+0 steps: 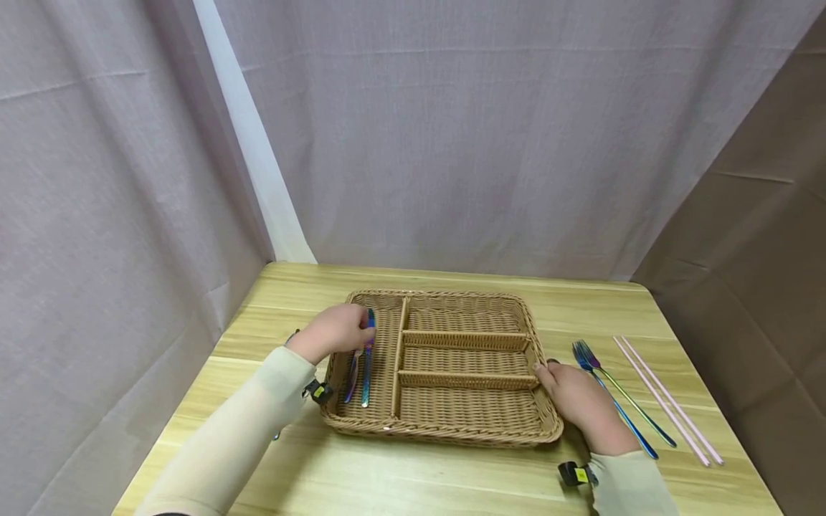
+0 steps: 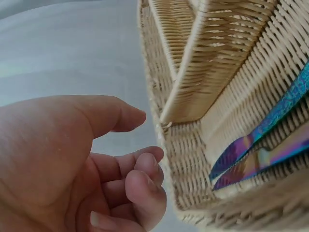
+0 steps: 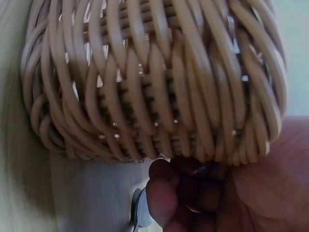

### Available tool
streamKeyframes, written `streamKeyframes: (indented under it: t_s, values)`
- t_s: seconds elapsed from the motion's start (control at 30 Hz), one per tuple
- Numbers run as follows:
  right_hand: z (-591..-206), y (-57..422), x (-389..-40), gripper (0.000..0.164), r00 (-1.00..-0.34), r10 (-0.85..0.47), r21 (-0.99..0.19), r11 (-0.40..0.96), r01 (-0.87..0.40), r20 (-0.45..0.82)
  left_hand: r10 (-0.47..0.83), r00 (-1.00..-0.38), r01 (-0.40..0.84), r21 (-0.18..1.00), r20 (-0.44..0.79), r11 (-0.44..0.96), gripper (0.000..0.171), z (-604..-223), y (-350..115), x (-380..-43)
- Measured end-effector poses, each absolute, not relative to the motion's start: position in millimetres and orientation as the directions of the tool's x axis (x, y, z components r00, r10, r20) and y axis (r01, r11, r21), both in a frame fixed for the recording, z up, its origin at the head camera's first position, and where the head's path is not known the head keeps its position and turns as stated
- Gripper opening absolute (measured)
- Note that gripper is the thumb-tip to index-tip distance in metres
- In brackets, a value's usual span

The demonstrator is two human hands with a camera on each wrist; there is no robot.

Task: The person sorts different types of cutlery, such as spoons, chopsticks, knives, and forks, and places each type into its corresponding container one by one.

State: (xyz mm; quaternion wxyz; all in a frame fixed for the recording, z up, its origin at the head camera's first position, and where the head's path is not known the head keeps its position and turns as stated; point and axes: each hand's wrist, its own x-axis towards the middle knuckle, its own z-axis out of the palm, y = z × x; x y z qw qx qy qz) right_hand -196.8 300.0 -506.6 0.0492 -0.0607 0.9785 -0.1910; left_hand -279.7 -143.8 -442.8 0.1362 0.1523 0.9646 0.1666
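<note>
A woven basket (image 1: 474, 434) with dividers sits in the middle of the table. Two iridescent table knives lie side by side in its long left compartment; one knife (image 1: 366, 376) shows blue, the other knife (image 2: 275, 155) purple and gold. My left hand (image 1: 335, 331) hovers over that compartment by the knives. In the left wrist view, its thumb and loosely bent fingers stand apart with nothing between them. My right hand (image 1: 584, 405) grips the basket's right rim, thumb on top. The right wrist view shows its fingers (image 3: 161, 200) curled below the wicker edge.
Right of the basket lie two iridescent forks (image 1: 619, 390) and a pair of pink chopsticks (image 1: 667, 401). A blue piece of cutlery (image 1: 277, 435) peeks out beneath my left forearm, mostly hidden. Grey curtains (image 1: 452, 143) surround the wooden table (image 1: 361, 487).
</note>
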Motion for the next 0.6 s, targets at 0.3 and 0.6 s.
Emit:
streamKeyframes:
  t_s: [0.3,0.6]
  values:
    - [-503,299,-196,0.054,-0.987,-0.147,-0.354,0.929,-0.112,-0.072,0.278,-0.955,0.232,0.322,-0.103,0.918,0.024,-437,-184,-268]
    - [-488,300,-199,0.054,-0.975,-0.156,-0.293,0.95,-0.104,-0.157,0.17,-0.965,0.096,0.335,-0.198,0.937,0.039,-455,-237,-253]
